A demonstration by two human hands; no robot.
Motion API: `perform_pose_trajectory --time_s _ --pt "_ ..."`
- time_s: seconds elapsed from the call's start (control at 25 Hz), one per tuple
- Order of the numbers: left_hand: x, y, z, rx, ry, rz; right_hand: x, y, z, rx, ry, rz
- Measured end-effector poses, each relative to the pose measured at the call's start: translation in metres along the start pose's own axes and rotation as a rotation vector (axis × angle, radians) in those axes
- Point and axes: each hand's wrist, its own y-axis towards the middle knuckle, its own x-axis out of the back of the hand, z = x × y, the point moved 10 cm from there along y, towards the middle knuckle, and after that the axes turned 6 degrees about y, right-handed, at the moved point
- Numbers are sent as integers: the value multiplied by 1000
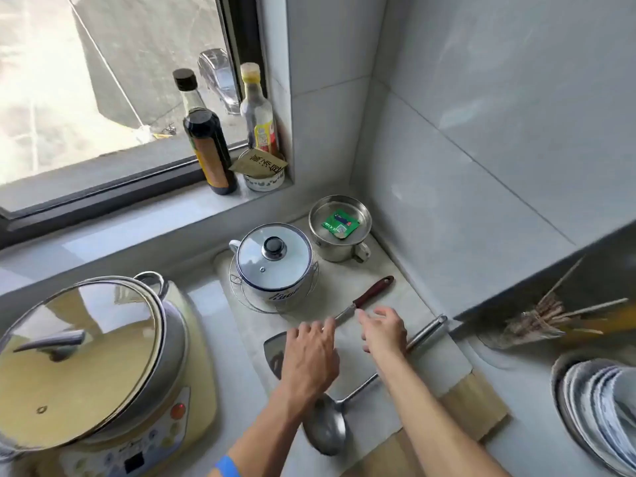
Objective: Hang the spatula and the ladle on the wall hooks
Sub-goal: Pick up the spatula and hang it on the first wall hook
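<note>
The spatula (373,292) lies flat on the counter, its dark red handle pointing up-right and its steel blade at the left, partly under my left hand (311,352). That hand's fingertips rest at the spatula's thin metal shaft, with no clear grip. My right hand (383,330) hovers just right of the shaft with its fingers spread, holding nothing. The steel ladle (325,428) lies below, bowl toward me, with its handle running up-right under my right forearm. No wall hooks are in view.
A lidded white enamel pot (273,259) and a steel cup (339,228) stand behind the spatula. A yellow electric cooker (103,356) fills the left. Two bottles (206,132) stand on the windowsill. Stacked bowls (599,401) and a chopstick bundle (550,318) sit at the right.
</note>
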Motion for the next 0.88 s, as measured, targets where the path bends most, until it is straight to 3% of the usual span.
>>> perform_pose_trajectory --time_s 0.24,0.48,0.72,0.88 --pt "-36 42 8 124 163 20 -20 63 -15 -76 -46 -38" --pt "-28 49 -4 83 165 -63 -34 77 -28 -176 352 28" --pt "6 17 -4 138 81 -185 -21 39 13 -27 392 96" --pt "66 4 1 126 -40 -286 9 -12 94 198 427 36"
